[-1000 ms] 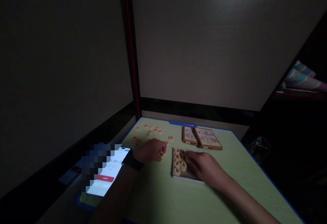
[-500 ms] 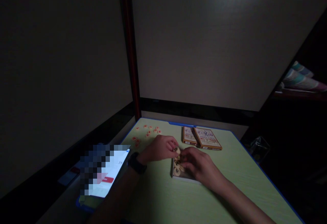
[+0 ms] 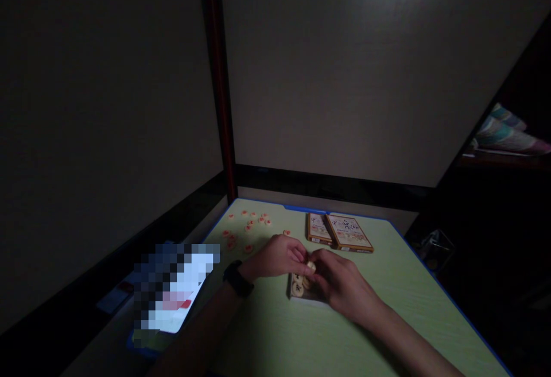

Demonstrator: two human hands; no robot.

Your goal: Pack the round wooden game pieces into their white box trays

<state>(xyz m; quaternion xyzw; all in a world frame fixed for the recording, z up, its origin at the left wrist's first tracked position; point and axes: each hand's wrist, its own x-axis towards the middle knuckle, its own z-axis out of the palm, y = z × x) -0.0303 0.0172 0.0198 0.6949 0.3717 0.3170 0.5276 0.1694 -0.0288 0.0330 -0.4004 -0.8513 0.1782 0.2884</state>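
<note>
Over a shallow open box (image 3: 309, 300), my left hand (image 3: 282, 256), with a dark watch on its wrist, is closed in a pinch at a round Chinese chess piece (image 3: 310, 268). From the other side, the curled fingers of my right hand (image 3: 342, 279) meet at the same piece. Below them in the box lie several pale pieces with black characters (image 3: 297, 289); the hands hide the rest of its inside. Left of the box, several red-marked chess pieces (image 3: 248, 248) are scattered on the table.
Two printed boxes (image 3: 349, 233) overlap at the back of the green table (image 3: 267, 337), which has a blue edge. A lit phone screen (image 3: 172, 314), partly blurred out, is at the left. Walls stand behind and to the left.
Both hands stay at the box. My left hand has shifted slightly right and down, and a piece is now between the hands. Red-marked pieces by my left hand have come into view.
</note>
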